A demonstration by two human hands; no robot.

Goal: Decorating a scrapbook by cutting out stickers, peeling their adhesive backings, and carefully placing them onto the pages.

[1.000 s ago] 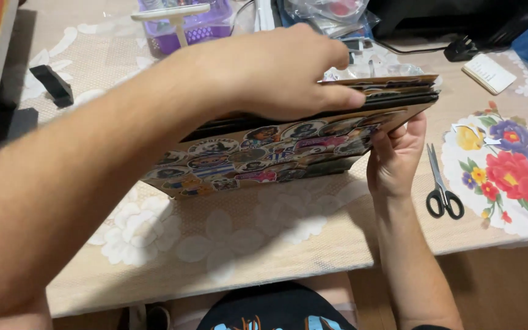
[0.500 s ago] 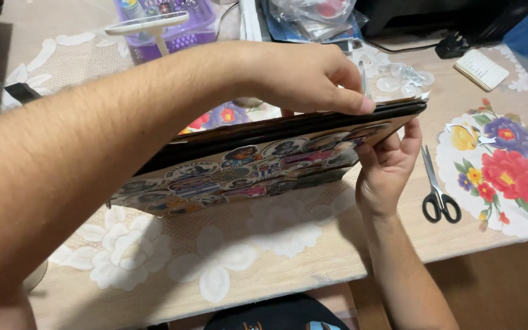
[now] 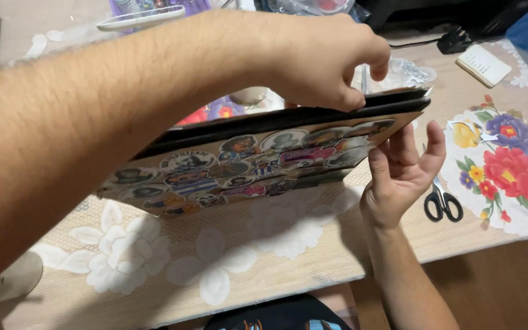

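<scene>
Head view: left hand pinches sticker-covered board top edge, lifted off bench; right hand released, open beside it.

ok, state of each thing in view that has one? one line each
sticker-covered board: tilted, lifted off the table at its right end
left hand: pinching the board's top edge
right hand: open, palm up, at the board's right end; contact unclear
scissors: closed, flat on the table
tablecloth: spread flat
</scene>
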